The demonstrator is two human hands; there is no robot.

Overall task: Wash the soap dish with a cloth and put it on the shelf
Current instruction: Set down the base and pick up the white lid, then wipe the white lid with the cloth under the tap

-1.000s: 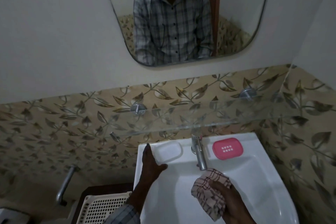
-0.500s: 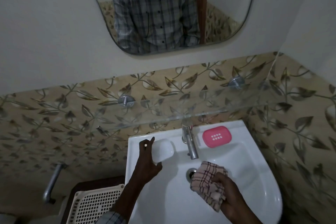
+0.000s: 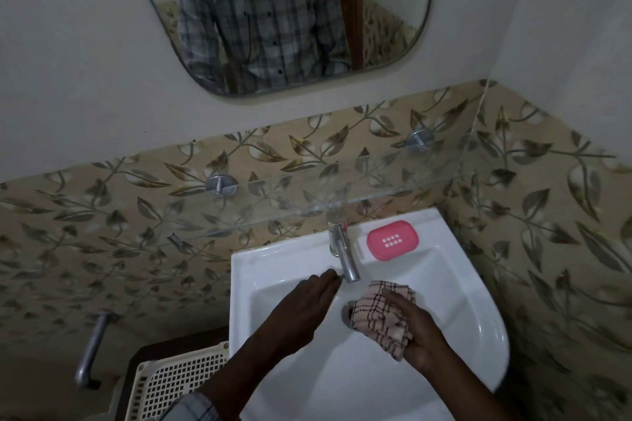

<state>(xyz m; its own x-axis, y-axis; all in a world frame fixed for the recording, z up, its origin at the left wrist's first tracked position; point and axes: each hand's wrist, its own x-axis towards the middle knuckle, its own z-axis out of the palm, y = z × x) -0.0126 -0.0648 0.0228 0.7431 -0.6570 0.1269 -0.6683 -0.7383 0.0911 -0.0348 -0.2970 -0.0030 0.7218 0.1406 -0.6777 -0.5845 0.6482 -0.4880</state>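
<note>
My left hand (image 3: 301, 308) hovers palm down over the white sink (image 3: 478, 335), its fingertips just left of the tap spout (image 3: 349, 270). The white soap dish it took from the sink's left rim is hidden under the palm. My right hand (image 3: 424, 338) grips a bunched pink checked cloth (image 3: 379, 311) above the drain. A pink soap dish (image 3: 392, 240) lies on the sink's back rim, right of the tap. The glass shelf (image 3: 266, 212) runs along the tiled wall just above the sink.
A mirror (image 3: 273, 17) hangs above and reflects a person in a checked shirt. A cream perforated basket (image 3: 178, 383) stands at the lower left beside the sink. A metal pipe (image 3: 90, 352) juts from the tiled wall on the left.
My left hand lifted the white soap dish off the sink's left rim and brought it right, under the tap. My right hand moved the cloth slightly toward the drain. The view tilted down.
</note>
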